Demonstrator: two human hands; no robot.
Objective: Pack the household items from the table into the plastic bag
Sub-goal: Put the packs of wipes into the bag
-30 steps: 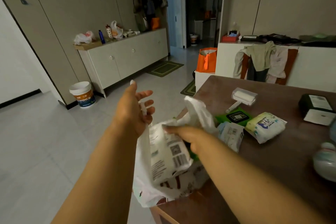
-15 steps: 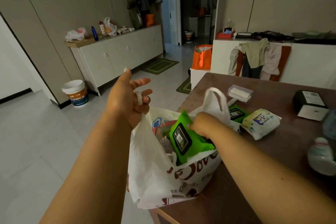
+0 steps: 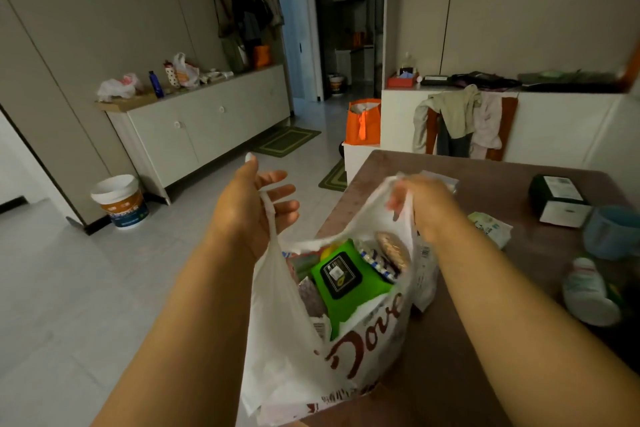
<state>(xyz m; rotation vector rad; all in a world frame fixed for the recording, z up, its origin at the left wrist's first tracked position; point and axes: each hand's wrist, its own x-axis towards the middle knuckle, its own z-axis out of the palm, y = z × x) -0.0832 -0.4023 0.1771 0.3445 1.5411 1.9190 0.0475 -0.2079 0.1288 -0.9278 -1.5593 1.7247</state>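
A white plastic bag (image 3: 291, 340) with brown lettering stands at the near left corner of the brown table (image 3: 446, 367). My left hand (image 3: 256, 204) holds its left handle up, the fingers loosely spread. My right hand (image 3: 420, 204), blurred, grips the right handle. Inside the bag a green wipes pack (image 3: 346, 279) lies on top of several other packets. A white tissue pack (image 3: 491, 227) lies on the table just right of my right hand.
A black box (image 3: 557, 191) with white labels, a blue bowl (image 3: 613, 232) and a pale bottle (image 3: 588, 295) sit at the table's right side. An orange bag (image 3: 363, 121) stands beyond the table. A white bucket (image 3: 119, 199) is on the floor at left.
The green wipes pack has gone from my right hand into the bag. My right hand has left it and taken the bag's right handle. The left hand keeps the other handle raised.
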